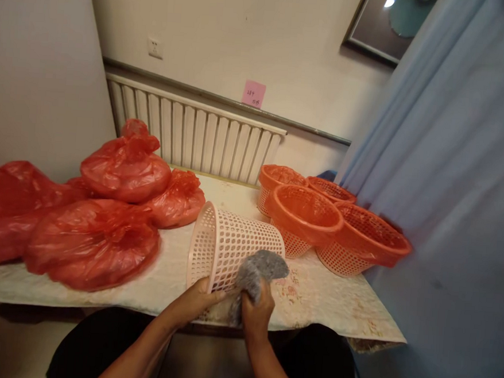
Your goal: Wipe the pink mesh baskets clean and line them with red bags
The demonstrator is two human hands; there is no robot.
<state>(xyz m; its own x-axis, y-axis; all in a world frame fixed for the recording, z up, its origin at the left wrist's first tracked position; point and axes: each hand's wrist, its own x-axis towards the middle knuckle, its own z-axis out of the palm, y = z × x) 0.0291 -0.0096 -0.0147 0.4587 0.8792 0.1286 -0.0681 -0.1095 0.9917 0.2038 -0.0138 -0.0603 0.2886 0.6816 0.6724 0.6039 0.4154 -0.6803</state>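
Observation:
A pale pink plastic basket [249, 232] with a holed wall lies on its side near the table's front edge, its mouth facing left. My left hand [201, 300] grips the basket's rim at its lower front. In my right hand [258, 310] is a bunched grey cloth [259, 270], pressed against the outside of the basket's wall near its base. The fingers of my right hand are wrapped round the cloth. Part of the basket's lower side is hidden behind the cloth and my hands.
Several full red plastic bags [97, 244] are piled on the left of the table [177, 264]. Baskets lined with red bags [306, 210] stand at the right, beside a blue curtain [458, 198]. A white radiator [195, 130] runs along the wall behind.

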